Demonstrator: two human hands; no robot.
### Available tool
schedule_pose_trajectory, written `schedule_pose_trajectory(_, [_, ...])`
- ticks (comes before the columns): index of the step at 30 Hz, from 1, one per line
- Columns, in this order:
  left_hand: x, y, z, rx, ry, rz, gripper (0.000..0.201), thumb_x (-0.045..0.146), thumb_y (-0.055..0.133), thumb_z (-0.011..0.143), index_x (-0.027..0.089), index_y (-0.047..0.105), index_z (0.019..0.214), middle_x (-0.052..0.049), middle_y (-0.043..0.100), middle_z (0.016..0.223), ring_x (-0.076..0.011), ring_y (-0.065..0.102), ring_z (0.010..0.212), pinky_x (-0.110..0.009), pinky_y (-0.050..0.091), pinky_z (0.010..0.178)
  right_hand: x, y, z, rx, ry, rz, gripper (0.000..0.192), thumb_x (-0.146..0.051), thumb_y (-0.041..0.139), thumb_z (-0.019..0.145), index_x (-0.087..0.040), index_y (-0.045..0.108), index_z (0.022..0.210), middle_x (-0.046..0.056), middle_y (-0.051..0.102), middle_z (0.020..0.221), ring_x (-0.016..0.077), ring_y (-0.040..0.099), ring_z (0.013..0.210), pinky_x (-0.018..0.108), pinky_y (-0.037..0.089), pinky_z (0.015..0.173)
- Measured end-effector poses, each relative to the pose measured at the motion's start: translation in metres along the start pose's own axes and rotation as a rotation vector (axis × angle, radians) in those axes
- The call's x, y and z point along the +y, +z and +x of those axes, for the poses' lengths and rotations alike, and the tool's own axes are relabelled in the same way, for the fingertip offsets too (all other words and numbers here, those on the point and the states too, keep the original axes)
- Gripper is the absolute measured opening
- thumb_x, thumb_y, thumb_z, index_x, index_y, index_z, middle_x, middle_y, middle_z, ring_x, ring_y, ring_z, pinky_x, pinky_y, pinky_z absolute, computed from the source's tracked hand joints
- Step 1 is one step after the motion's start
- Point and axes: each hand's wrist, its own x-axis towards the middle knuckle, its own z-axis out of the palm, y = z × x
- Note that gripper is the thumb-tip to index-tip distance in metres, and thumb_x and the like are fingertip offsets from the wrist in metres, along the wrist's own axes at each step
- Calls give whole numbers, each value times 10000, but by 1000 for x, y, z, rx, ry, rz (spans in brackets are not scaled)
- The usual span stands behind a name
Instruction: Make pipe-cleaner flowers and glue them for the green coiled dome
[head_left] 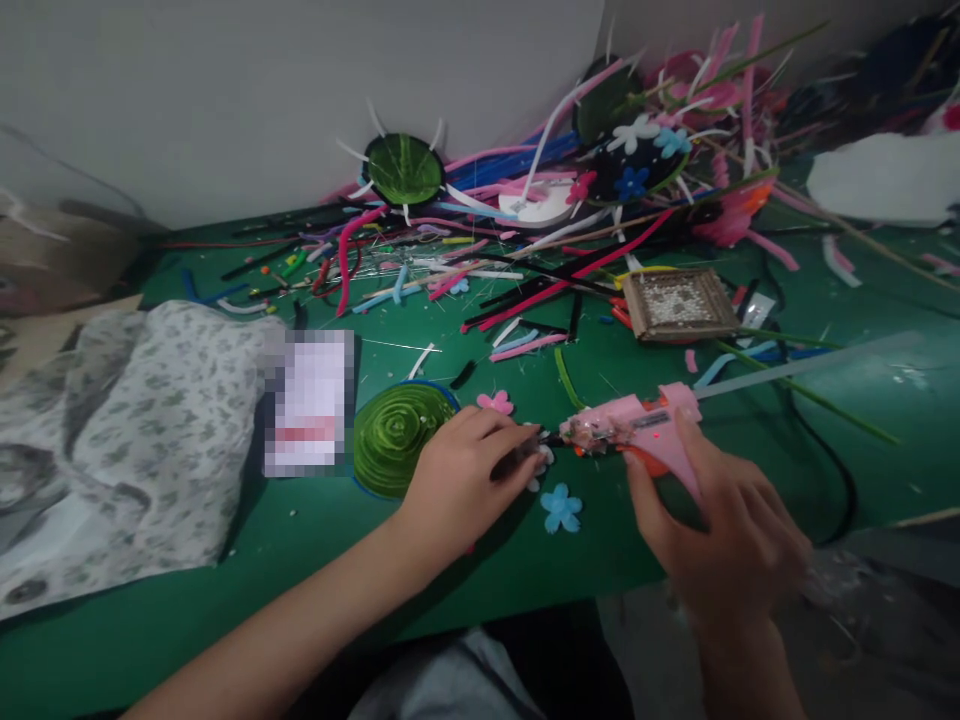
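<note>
A pink hot glue gun (637, 422) with an orange trigger is gripped in my right hand (727, 520), and a clear glue stick (810, 368) sticks out of its back end. The gun's nozzle points left, right at the fingertips of my left hand (469, 470). Those fingers are pinched on a white fuzzy flower (541, 470), which they partly cover. Under and left of that hand lies a green coiled disc (386, 432) with a blue edge. A pink flower (496, 403) lies just beyond the fingers, and a blue flower (561, 508) rests nearer to me.
A floral cloth bag (172, 410) and a blurred-out card (311, 400) lie at left. Pipe cleaners (525, 270) are heaped along the back, with a green disc (405, 170) against the wall. A cardboard tray of white beads (681, 303) stands behind the glue gun. A black cord (851, 480) runs at right.
</note>
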Motion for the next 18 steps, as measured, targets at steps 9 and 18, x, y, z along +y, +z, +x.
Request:
schedule_pose_trajectory(9, [2,-2,-1,-20,-62,-58,148,219,659,841,173,730,963,-54,698,887,-204,615,856,-350,523,789,0,2,-6,95,255,69,631,-256,818,667,-168,608,1255,83,743,953,186,675,660,286,546,638])
schedule_pose_trajectory(18, [5,-10,-1,-64,-95,-35,249,216,674,823,172,654,1067,-54,712,963,-231,632,892,-393,529,804,-9,-13,23,80,739,164,583,-398,780,700,-219,637,1236,93,708,1119,275,703,912,371,575,771])
